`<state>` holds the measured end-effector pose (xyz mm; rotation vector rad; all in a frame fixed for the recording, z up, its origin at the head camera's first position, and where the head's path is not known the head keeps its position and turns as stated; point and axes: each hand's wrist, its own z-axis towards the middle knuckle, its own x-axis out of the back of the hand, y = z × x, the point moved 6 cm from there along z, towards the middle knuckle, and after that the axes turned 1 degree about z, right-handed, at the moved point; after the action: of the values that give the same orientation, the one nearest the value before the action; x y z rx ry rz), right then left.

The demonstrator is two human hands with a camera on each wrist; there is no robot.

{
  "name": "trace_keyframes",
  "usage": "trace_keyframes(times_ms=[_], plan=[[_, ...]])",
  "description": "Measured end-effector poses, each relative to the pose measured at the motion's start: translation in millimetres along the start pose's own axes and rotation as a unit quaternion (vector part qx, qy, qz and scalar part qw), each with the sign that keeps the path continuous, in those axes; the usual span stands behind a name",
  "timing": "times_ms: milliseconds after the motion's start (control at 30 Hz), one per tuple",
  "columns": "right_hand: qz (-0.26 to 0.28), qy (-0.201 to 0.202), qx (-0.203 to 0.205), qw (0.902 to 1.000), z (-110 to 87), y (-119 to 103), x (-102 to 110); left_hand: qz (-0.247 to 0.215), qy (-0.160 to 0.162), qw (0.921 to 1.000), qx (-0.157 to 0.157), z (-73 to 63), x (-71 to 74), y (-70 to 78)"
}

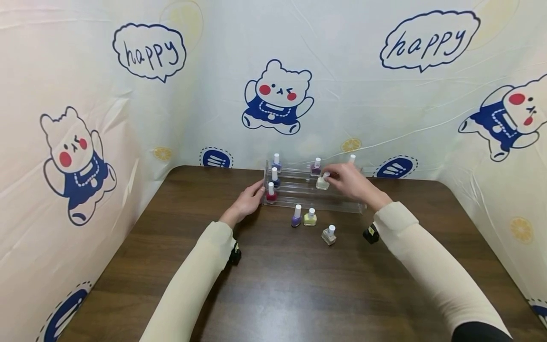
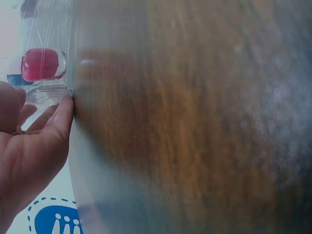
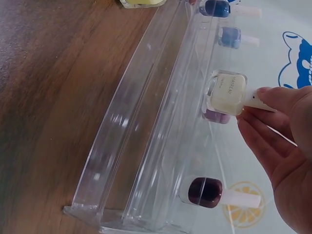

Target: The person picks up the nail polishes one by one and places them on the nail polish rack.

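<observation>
My right hand [image 1: 348,180] pinches a nail polish bottle with milky white polish [image 3: 229,95] by its white cap, thumb on one side and fingers on the other. In the head view the bottle overlaps the middle step of a clear stepped display rack [image 1: 316,205]. My left hand [image 1: 248,202] touches the left end of the rack with its fingers extended; in the left wrist view a fingertip is right at the rack's lower corner, beside a red polish bottle [image 2: 41,64]. Dark blue [image 1: 275,178], light blue [image 1: 277,164] and purple [image 1: 315,167] bottles stand on the rack.
A dark-red bottle [image 3: 204,192] stands toward the rack's right end. On the brown table [image 1: 273,294] before the rack are a violet bottle [image 1: 296,219], a yellow bottle [image 1: 310,218] and a greyish bottle [image 1: 329,236]. A printed cloth [image 1: 342,114] rises behind the table.
</observation>
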<state>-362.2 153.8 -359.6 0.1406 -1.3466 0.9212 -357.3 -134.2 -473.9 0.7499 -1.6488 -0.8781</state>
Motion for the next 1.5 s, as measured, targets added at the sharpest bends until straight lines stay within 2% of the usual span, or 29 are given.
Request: trace_keyframes(times_ms=[700, 1067, 1500], plan=[[-0.01, -0.016, 0.0, 0.9998, 21.6, 6, -21, -0.007, -0.004, 1.0, 0.0, 3.8, 0.9, -0.4], [-0.004, -0.039, -0.016, 0.9991, 26.3, 10, -29, -0.004, -0.002, 1.0, -0.003, 4.5, 1.6, -1.6], [-0.003, -0.046, -0.03, 0.9985, 28.5, 8, -35, 0.002, -0.002, 1.0, -0.005, 2.6, 0.2, -1.4]])
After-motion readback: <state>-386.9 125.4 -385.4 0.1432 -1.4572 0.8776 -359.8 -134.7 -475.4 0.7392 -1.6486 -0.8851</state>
